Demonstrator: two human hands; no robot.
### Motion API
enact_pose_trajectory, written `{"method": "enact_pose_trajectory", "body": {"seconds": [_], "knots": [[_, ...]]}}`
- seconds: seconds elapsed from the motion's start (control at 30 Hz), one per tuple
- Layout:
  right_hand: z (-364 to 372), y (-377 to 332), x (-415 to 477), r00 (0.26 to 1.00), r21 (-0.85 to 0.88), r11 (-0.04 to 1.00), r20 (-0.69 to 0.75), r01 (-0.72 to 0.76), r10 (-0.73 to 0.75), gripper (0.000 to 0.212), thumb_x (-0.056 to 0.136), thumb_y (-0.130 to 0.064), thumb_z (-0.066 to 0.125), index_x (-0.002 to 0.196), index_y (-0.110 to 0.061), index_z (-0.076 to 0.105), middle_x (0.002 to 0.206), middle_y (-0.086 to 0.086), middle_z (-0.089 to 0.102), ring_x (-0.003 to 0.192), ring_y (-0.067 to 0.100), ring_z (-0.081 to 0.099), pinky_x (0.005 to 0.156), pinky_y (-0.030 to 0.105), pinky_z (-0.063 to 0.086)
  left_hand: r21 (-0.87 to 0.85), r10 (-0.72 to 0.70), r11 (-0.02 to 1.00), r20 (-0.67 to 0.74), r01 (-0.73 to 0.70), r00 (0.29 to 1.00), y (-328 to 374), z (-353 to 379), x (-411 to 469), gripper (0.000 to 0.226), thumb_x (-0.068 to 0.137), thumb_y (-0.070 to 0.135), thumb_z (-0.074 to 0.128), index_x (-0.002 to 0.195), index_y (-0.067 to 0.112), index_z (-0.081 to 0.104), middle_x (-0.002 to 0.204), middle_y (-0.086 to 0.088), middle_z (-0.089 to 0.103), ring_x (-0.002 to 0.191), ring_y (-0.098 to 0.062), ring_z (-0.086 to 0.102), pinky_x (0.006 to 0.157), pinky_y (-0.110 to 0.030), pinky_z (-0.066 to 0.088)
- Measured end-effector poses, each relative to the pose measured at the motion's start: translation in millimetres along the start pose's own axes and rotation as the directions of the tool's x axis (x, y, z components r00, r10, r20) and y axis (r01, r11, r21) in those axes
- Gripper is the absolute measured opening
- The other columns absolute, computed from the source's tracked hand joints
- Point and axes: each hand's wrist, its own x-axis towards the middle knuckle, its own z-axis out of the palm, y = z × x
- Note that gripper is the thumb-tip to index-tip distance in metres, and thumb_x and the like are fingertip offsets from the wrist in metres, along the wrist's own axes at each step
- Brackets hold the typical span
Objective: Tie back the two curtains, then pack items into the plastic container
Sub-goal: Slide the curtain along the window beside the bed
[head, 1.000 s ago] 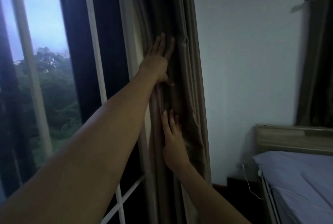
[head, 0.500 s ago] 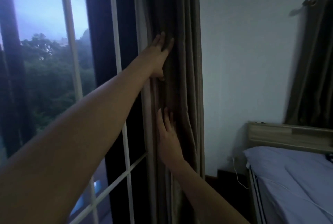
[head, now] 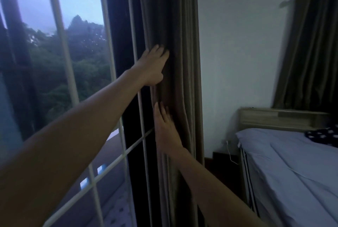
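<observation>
A brown curtain point(head: 181, 47) hangs gathered in folds at the right end of the window. My left hand point(head: 152, 65) lies flat against its left edge at about chest height, fingers straight and pointing up. Below it my right hand point(head: 165, 128) also presses flat on the folds with fingers extended. Neither hand grips the cloth. A second dark curtain point(head: 311, 47) hangs bunched at the far right, above the headboard. No plastic container is in view.
The window point(head: 60, 62) with white bars fills the left side. A bed point(head: 296, 168) with a light blue sheet and a wooden headboard point(head: 274, 119) stands at the right. A white cable point(head: 230, 155) hangs from a wall socket beside the bed.
The view has swung so more window shows at the left. Both hands stay flat on the curtain and have pushed its folds a little further toward the wall.
</observation>
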Motion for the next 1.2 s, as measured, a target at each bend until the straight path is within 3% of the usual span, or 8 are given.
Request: {"method": "enact_pose_trajectory", "body": {"seconds": [0.17, 0.27, 0.37, 0.5, 0.67, 0.87, 1.03, 1.2], "knots": [[-32, -29, -61, 0.998, 0.241, 0.969, -0.037, -0.048, 0.058, 0.065, 0.091, -0.014, 0.055, 0.151, -0.019, 0.03, 0.15, 0.001, 0.041, 0.139, 0.011, 0.035, 0.112, 0.014, 0.024, -0.207, 0.007, 0.977, -0.236, -0.057, 0.972, 8, -10, -54, 0.06, 0.097, 0.005, 0.039, 0.152, 0.013, 0.016, 0.16, -0.009, 0.008, 0.146, -0.027, 0.014, 0.12, -0.045, 0.01], [-45, -43, -100, 0.983, 0.217, 0.976, -0.174, -0.018, 0.056, 0.049, 0.091, -0.016, 0.056, 0.139, -0.018, 0.05, 0.13, 0.0, 0.061, 0.115, 0.004, 0.055, 0.1, 0.022, 0.045, -0.283, 0.003, 0.952, -0.38, -0.119, 0.925, 11, -19, -82, 0.053, 0.097, 0.007, 0.039, 0.149, 0.013, 0.028, 0.158, -0.007, 0.02, 0.142, -0.025, 0.026, 0.118, -0.041, 0.023], [-68, -54, -114, 0.942, 0.232, 0.972, -0.319, -0.024, 0.099, 0.037, 0.089, -0.016, 0.054, 0.125, -0.015, 0.062, 0.112, -0.003, 0.067, 0.096, 0.001, 0.058, 0.085, 0.023, 0.052, -0.336, -0.042, 0.934, -0.437, -0.12, 0.898, 18, -25, -104, 0.049, 0.099, 0.013, 0.038, 0.147, 0.011, 0.031, 0.157, -0.006, 0.024, 0.141, -0.025, 0.031, 0.116, -0.039, 0.028], [-108, -59, -107, 0.893, 0.245, 0.969, -0.426, -0.037, 0.142, 0.03, 0.086, -0.013, 0.054, 0.113, -0.014, 0.066, 0.096, -0.009, 0.064, 0.081, 0.003, 0.058, 0.074, 0.012, 0.046, -0.376, -0.102, 0.921, -0.482, -0.101, 0.87, 30, -31, -119, 0.047, 0.1, 0.018, 0.038, 0.146, 0.009, 0.033, 0.157, -0.006, 0.024, 0.142, -0.023, 0.03, 0.116, -0.039, 0.029], [-152, -36, -77, 0.855, 0.207, 0.975, -0.49, -0.075, 0.17, 0.027, 0.087, 0.0, 0.057, 0.108, -0.015, 0.066, 0.099, -0.009, 0.063, 0.083, -0.006, 0.057, 0.074, 0.01, 0.047, -0.416, -0.16, 0.906, -0.513, -0.081, 0.843, 44, -33, -111, 0.046, 0.101, 0.021, 0.036, 0.145, 0.007, 0.035, 0.159, -0.005, 0.02, 0.147, -0.018, 0.017, 0.118, -0.04, 0.025], [-168, 4, -46, 0.881, 0.154, 0.978, -0.431, -0.142, 0.196, 0.028, 0.091, -0.01, 0.056, 0.116, -0.019, 0.064, 0.115, -0.003, 0.064, 0.097, 0.011, 0.06, 0.082, 0.033, 0.055, -0.378, -0.209, 0.926, -0.505, 0.003, 0.838, 57, -23, -77, 0.057, 0.101, 0.038, 0.035, 0.147, 0.006, 0.027, 0.16, -0.008, 0.011, 0.148, -0.022, 0.006, 0.12, -0.044, 0.018], [-159, 18, -13, 0.917, 0.095, 0.994, -0.389, -0.058, 0.091, 0.027, 0.094, -0.016, 0.056, 0.12, -0.017, 0.063, 0.119, 0.002, 0.063, 0.106, 0.019, 0.059, 0.087, 0.04, 0.054, -0.397, -0.382, 0.897, -0.47, 0.197, 0.796, 68, -9, -43, 0.093, 0.09, 0.063, 0.04, 0.151, 0.003, 0.001, 0.16, -0.015, -0.001, 0.148, -0.028, -0.001, 0.121, -0.04, 0.004], [-144, 26, 22, 0.937, 0.14, 0.99, -0.343, -0.015, 0.063, 0.032, 0.092, -0.014, 0.055, 0.123, -0.013, 0.06, 0.121, 0.008, 0.061, 0.109, 0.023, 0.057, 0.09, 0.042, 0.052, -0.423, -0.512, 0.838, -0.394, 0.344, 0.763, 61, 17, -25, 0.087, 0.091, 0.032, 0.052, 0.149, 0.0, -0.005, 0.159, -0.02, -0.004, 0.147, -0.032, -0.004, 0.121, -0.044, 0.002]]}}
